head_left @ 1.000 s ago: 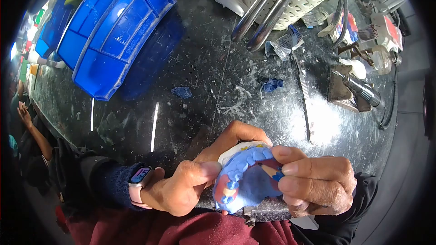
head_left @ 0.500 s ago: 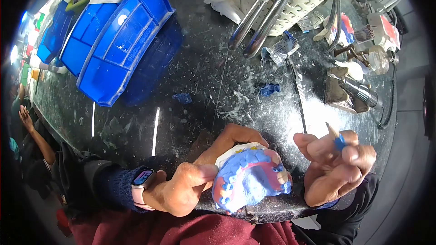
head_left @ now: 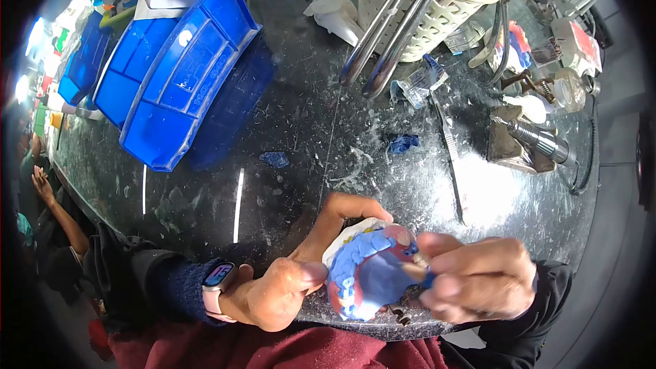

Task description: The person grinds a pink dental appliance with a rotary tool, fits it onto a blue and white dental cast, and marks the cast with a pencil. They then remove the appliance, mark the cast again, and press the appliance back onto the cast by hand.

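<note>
My left hand [head_left: 280, 294] grips a dental model [head_left: 387, 275] low over the bench's front edge, thumb on its left side and fingers curled behind it. Blue material and pink wax cover the arch, pale teeth show on it, and the back is white. At its right side, my right hand [head_left: 482, 280] pinches a small beige-tipped piece [head_left: 415, 271] with a blue base. The beige tip overlaps the model's inner right side. Its kind is unclear, and the fingers hide part of it.
A blue compartment tray [head_left: 160, 116] stands at left. Behind is a white basket [head_left: 437, 17] full of metal tools. A thin metal instrument [head_left: 447, 147], blue scraps [head_left: 403, 143] and a handpiece [head_left: 543, 142] on a holder lie to the right. Another person's hand [head_left: 42, 183] shows far left.
My right hand has moved left and down, from beside the model to its right side, bringing the beige-tipped piece against it in view. The left hand keeps its grip, with the model slightly turned.
</note>
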Tool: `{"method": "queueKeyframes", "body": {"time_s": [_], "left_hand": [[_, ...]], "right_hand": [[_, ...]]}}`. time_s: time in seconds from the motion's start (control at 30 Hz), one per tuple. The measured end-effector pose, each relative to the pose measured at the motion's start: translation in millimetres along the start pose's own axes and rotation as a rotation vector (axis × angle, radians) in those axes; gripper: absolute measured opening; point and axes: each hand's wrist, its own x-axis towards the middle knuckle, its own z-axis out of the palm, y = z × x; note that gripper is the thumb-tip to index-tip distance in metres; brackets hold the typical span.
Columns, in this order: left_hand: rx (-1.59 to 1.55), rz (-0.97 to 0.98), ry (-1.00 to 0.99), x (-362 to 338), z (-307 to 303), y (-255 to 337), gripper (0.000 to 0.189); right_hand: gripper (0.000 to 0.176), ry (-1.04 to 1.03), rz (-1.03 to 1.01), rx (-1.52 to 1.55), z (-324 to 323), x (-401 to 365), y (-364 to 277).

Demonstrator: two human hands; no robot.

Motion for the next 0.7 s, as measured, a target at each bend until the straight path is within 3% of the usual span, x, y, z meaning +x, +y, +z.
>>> {"method": "queueKeyframes", "body": {"time_s": [0.1, 0.17, 0.23, 0.43, 0.7], "left_hand": [[-0.063, -0.011, -0.039, -3, -3, -1, 0.075], [-0.180, 0.010, -0.056, -3, -4, -5, 0.070], [-0.214, 0.003, -0.084, -4, -6, -8, 0.069], [-0.214, 0.052, -0.093, -2, -3, -11, 0.067], [-0.202, 0.033, -0.082, -3, -5, -12, 0.065]], "right_hand": [[0.029, -0.102, 0.066, -0.037, 1, -4, -2], [0.033, 0.008, 0.068, 0.014, 6, -10, 0], [0.035, 0.020, -0.143, -0.186, 11, -1, 8], [0.033, 0.132, -0.223, -0.148, 16, -2, 13], [0.032, 0.124, -0.221, -0.199, 17, 1, 12]]}}
